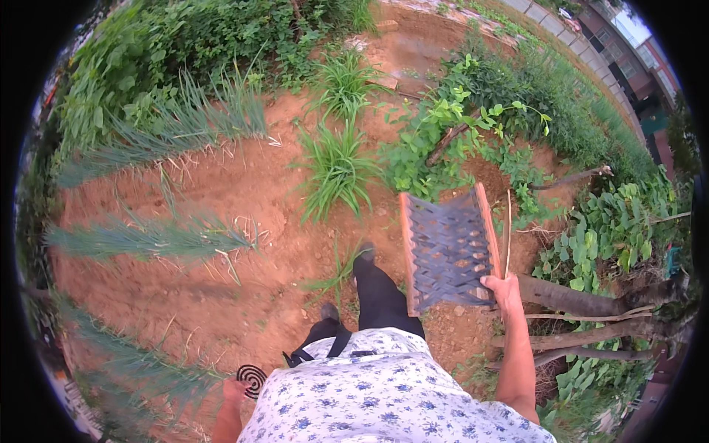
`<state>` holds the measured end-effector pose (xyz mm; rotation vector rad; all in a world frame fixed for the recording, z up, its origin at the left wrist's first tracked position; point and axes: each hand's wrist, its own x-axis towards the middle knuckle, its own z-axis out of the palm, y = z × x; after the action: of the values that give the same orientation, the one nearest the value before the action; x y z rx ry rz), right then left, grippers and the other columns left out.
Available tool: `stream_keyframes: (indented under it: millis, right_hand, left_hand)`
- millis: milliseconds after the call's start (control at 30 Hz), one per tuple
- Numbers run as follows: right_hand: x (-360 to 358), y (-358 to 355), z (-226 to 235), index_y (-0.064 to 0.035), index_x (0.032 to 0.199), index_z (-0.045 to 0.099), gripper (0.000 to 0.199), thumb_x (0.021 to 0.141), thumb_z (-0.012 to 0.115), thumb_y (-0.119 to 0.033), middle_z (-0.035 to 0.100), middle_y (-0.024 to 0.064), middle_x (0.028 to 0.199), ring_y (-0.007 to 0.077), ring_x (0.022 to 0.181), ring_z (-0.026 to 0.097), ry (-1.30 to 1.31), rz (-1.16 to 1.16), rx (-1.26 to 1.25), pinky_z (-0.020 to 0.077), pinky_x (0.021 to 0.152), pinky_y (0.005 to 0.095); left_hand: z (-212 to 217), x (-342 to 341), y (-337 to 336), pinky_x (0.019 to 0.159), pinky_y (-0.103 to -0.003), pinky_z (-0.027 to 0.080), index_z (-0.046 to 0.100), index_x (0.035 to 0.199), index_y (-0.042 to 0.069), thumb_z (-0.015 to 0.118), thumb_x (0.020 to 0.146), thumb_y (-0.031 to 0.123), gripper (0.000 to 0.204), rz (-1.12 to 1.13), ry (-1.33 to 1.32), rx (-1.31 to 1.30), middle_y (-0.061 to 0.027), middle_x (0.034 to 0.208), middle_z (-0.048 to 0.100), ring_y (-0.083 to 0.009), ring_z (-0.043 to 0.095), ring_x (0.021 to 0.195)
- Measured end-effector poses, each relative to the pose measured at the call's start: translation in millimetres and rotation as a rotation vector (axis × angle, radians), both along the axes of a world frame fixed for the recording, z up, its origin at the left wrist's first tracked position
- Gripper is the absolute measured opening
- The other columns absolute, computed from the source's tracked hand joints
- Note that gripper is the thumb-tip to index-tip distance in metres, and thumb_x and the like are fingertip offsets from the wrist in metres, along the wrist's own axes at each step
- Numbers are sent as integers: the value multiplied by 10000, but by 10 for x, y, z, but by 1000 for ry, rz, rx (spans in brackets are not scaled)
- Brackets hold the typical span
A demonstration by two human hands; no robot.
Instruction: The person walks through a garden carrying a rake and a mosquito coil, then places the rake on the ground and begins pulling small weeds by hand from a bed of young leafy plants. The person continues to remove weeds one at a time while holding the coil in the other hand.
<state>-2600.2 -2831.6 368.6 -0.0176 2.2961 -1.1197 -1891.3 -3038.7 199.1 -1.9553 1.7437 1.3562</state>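
Observation:
My right hand (506, 290) is closed around the wooden side rail of a small stool (450, 247) with a seat woven from dark straps. The stool hangs off the ground to my right, its seat tipped toward me. A thin light stick (508, 221) shows beside the rail, above my hand; I cannot tell if it belongs to the stool. Low at my left side, my left hand (235, 391) grips the edge of a black spiral mosquito coil (252, 382). Most of the fingers on that hand are hard to make out.
Rows of green onions (155, 240) grow in reddish soil (277, 199) on the left. Grassy clumps (340, 166) stand ahead, near my feet (362, 255). Leafy vines (436, 140) cover the ground at front right. Bare branches (576, 295) reach in from the right.

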Motion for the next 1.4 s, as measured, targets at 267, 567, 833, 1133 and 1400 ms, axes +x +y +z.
stream_keyframes:
  millis: [267, 567, 833, 1133, 1400]
  right_hand:
    - [-800, -1619, 59, -26, 1003, 645, 409, 670, 801, -205, 557, -26, 757, 84, 619, 502, -189, 280, -201, 434, 547, 256]
    - [-1538, -3068, -305, -14, 1163, 615, 500, 712, 745, -186, 617, 21, 814, 116, 719, 556, -114, 543, -504, 481, 685, 279]
    - [-2183, -3894, -260, -11, 1078, 657, 414, 701, 761, -146, 606, -28, 805, 66, 703, 525, -198, 390, -531, 467, 648, 247]
    - [-3397, -4831, -194, -14, 1015, 639, 342, 710, 771, -96, 578, -45, 801, 76, 673, 508, -86, 127, -427, 448, 611, 246]
    - [-4686, -5195, 264, -73, 847, 580, 240, 710, 740, -187, 507, -47, 644, 79, 503, 449, 125, -177, -293, 366, 455, 245]
  left_hand:
    - [244, -812, -459, 474, -361, 487, 650, 732, 10, 713, 712, 120, 128, 222, -219, 30, -127, 645, 639, -229, 602, 505]
    - [547, -2044, -966, 498, -362, 500, 678, 735, 26, 712, 717, 155, 134, 298, -313, 62, -132, 638, 646, -240, 621, 524]
    - [275, -3082, -1656, 519, -362, 512, 703, 738, 41, 711, 722, 186, 146, 324, -250, 81, -135, 632, 652, -250, 638, 542]
    - [-416, -3870, -3027, 543, -362, 525, 731, 742, 57, 710, 727, 220, 166, 308, -260, 197, -139, 625, 659, -261, 657, 561]
    - [-854, -4284, -4766, 601, -425, 522, 689, 850, -12, 732, 699, 176, 245, 33, -302, -1, -203, 704, 668, -312, 662, 609]
